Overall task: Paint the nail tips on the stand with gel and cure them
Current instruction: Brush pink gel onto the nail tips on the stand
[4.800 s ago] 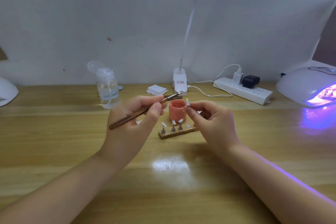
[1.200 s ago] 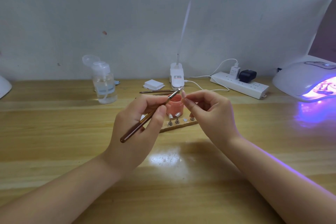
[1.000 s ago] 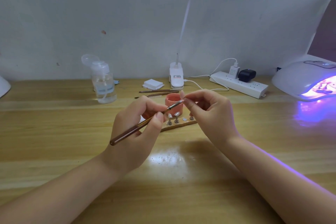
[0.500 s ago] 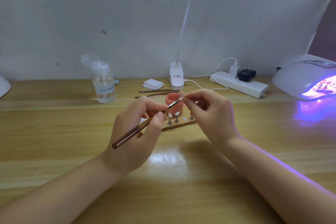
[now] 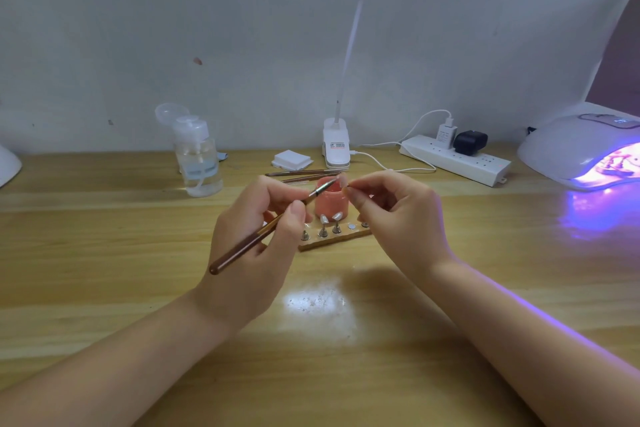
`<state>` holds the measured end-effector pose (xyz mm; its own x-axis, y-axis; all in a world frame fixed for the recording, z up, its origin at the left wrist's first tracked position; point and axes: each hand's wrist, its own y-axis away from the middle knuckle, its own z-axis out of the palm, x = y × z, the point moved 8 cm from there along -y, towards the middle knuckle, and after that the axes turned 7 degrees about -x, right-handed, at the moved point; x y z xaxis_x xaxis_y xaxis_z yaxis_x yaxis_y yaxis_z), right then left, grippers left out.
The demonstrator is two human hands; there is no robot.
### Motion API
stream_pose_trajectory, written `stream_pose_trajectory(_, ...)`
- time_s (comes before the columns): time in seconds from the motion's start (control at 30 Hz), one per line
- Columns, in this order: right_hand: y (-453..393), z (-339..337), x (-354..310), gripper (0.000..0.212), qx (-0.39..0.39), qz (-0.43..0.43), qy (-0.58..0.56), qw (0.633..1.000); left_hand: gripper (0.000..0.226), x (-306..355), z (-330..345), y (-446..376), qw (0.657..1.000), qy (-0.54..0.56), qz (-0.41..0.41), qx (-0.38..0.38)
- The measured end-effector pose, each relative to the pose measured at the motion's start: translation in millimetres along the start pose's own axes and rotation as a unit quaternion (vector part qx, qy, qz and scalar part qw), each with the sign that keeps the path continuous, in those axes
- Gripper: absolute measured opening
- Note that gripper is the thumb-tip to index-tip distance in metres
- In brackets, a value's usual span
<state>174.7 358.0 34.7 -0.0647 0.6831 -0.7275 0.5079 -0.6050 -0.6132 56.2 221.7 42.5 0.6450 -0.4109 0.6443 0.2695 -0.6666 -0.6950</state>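
Above the wooden worktop, the left hand pinches a brush while the right hand pinches one nail tip above the pink gel jar, just beyond the stand. Painting appears underway; next the coated tip likely goes to the glowing lamp far right. The brush's long axis slants from near-left up to far-right, bristles at the tip.

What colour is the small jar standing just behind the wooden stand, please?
The jar is salmon pink, seen in the head view.
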Motion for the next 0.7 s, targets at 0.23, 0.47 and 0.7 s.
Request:
stream_pose_trajectory(0.23, -0.4, 0.9, 1.5, 0.011, -0.006, 0.010, -0.013, 1.000, 0.015, -4.0, 4.2, 0.5, 1.000, -0.004, -0.013, -0.013)
stream_pose_trajectory(0.47, -0.9, 0.6, 3.4, 0.012, -0.009, 0.024, -0.024, 0.999, 0.013, 2.3, -1.7, -0.9, 1.000, 0.003, 0.004, 0.011)
stream_pose_trajectory(0.7, -0.9, 1.4, 4.4, 0.018, -0.017, 0.024, -0.021, 0.999, 0.015, -0.2, 2.5, -0.1, 1.000, -0.016, -0.008, -0.010)
